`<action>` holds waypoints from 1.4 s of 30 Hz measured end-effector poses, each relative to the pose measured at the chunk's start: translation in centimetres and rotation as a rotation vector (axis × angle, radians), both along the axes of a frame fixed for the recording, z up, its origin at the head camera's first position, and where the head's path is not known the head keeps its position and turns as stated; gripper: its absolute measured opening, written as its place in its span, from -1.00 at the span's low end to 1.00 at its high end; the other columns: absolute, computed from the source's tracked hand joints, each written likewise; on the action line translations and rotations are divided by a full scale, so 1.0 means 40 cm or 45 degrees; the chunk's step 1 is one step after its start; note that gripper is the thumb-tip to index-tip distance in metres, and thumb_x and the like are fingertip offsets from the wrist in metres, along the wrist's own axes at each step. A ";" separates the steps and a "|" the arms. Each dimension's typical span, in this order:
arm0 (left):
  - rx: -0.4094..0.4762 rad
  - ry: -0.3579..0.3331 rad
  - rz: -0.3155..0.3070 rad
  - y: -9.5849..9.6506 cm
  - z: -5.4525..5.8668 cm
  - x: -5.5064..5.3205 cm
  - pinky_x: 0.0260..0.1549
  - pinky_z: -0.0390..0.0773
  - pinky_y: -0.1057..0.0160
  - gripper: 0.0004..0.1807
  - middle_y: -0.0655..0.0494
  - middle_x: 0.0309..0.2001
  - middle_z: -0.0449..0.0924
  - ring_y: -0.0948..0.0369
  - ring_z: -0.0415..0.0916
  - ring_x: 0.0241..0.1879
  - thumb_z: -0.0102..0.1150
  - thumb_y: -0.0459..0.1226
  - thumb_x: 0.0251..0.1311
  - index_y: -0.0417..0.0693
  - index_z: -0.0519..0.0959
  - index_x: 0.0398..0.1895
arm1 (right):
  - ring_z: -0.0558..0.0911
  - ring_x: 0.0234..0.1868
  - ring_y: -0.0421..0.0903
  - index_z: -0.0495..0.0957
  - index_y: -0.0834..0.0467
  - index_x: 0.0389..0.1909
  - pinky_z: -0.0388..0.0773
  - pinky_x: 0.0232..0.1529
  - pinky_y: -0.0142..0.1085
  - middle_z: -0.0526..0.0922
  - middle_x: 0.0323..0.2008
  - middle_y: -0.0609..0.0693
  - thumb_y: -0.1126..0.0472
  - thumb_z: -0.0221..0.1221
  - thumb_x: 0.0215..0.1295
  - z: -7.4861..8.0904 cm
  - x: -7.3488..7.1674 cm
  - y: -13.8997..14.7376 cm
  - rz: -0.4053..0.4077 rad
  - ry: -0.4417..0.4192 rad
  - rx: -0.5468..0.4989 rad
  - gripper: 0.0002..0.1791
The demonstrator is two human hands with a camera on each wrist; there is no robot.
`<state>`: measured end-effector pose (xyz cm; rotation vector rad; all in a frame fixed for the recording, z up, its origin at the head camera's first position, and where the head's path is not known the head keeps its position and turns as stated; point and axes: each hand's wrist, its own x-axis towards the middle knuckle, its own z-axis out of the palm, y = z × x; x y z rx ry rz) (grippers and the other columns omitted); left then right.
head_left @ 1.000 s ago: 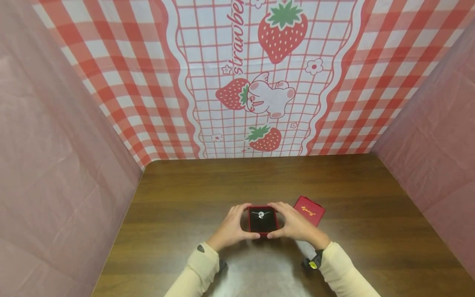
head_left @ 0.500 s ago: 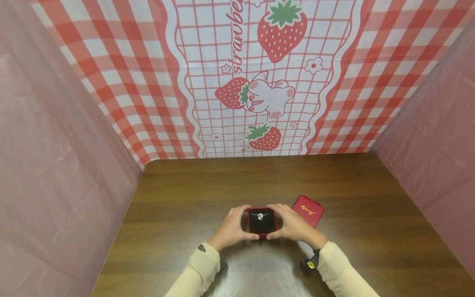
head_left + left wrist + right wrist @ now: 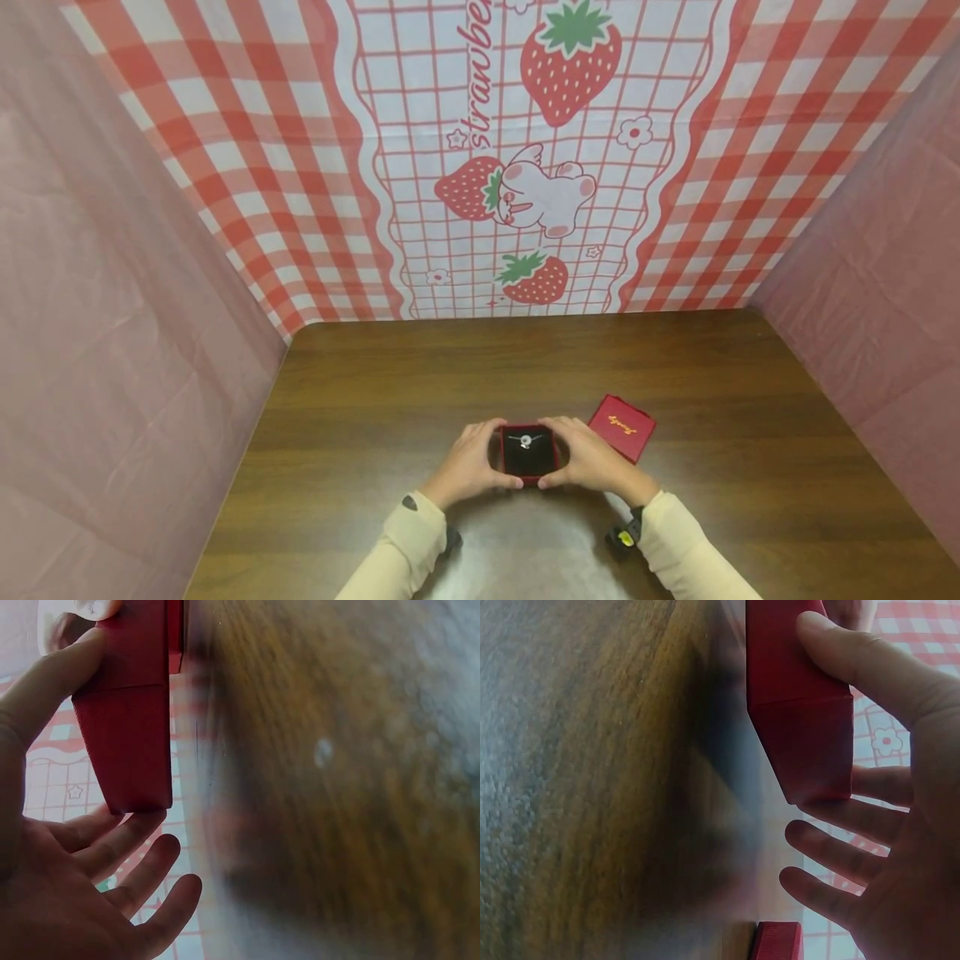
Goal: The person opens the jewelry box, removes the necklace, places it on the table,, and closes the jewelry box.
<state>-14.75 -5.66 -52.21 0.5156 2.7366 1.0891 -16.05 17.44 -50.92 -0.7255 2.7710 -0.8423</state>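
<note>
Both hands grip a small red jewelry box (image 3: 127, 742) from its two sides. Its top faces up in the head view, where a black insert (image 3: 528, 464) carries a silver necklace (image 3: 526, 441) with a round pendant. My left hand (image 3: 468, 465) has its thumb on the near side and fingertips on the far side. The right hand (image 3: 592, 458) mirrors that grip, its lower fingers spread apart in the right wrist view. A gap shows between box and tabletop in both wrist views. The red lid (image 3: 622, 428) with gold lettering lies just beyond the right hand.
A brown wooden table (image 3: 360, 392) carries everything. A red-and-white strawberry cloth (image 3: 480, 167) hangs behind it, with pink cloth at the left (image 3: 112, 333) and right (image 3: 870, 275). Dark straps with devices sit at both wrists.
The two hands have brought the box slightly toward the person, lower in the head view. Their hold on it stays the same, and the lid has not moved.
</note>
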 end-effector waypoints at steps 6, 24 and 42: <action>-0.007 0.001 0.002 0.001 -0.002 0.001 0.25 0.38 -0.10 0.02 -0.02 0.25 0.48 0.01 0.35 0.25 0.58 0.03 -0.30 -0.06 0.34 0.31 | 0.50 0.19 0.12 0.39 0.22 0.27 0.48 0.17 0.13 0.56 0.16 0.14 -0.14 0.55 -0.27 -0.008 0.001 -0.002 0.001 0.004 0.014 0.04; -0.053 0.015 -0.001 0.003 -0.015 0.003 0.19 0.43 -0.04 0.00 0.00 0.18 0.54 0.01 0.42 0.17 0.63 0.00 -0.38 -0.09 0.39 0.25 | 0.53 0.12 0.00 0.43 0.18 0.24 0.51 0.14 0.02 0.61 0.13 0.08 -0.17 0.56 -0.33 -0.042 0.004 -0.001 -0.003 0.018 0.022 0.03; -0.027 -0.098 -0.024 -0.003 0.008 0.003 0.25 0.37 -0.12 -0.02 -0.09 0.25 0.48 -0.06 0.36 0.25 0.57 -0.04 -0.23 -0.12 0.33 0.32 | 0.53 0.15 0.04 0.42 0.18 0.25 0.50 0.15 0.05 0.58 0.16 0.11 -0.18 0.56 -0.34 -0.040 0.004 -0.004 -0.033 0.005 0.033 0.05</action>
